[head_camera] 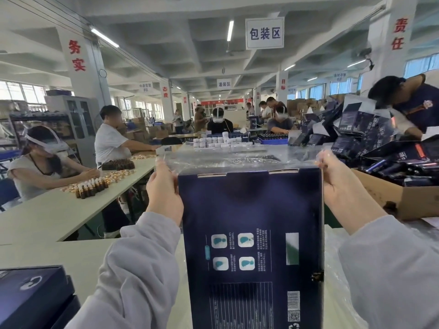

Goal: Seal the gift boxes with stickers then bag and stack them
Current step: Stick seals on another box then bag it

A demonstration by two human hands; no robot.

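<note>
A: Starting widest. What is lying under everything?

B: Long white work table (59,214), running away from the wearer. In front of it, centre frame, a tall navy cardboard gift box (249,233) is standing on end between the forearms.

A: Axis?

B: Long axis is running vertical. The flap end is pointing up, and the printed panel with four teal icons and a barcode is facing the camera.

A: To the right?

B: A brown cardboard carton (408,200) is sitting there, holding loose dark boxes. A clear plastic bag (237,157) is rising above the box's top edge, mouth spread wide; its film is glinting down the box's right edge.

A: Lower left?

B: A stack of dark navy boxes (31,295) is lying flat.

A: Hands?

B: The left hand (164,186) is pinching the bag's left rim beside the box's top corner. The right hand (342,184) is pinching the right rim likewise.
</note>
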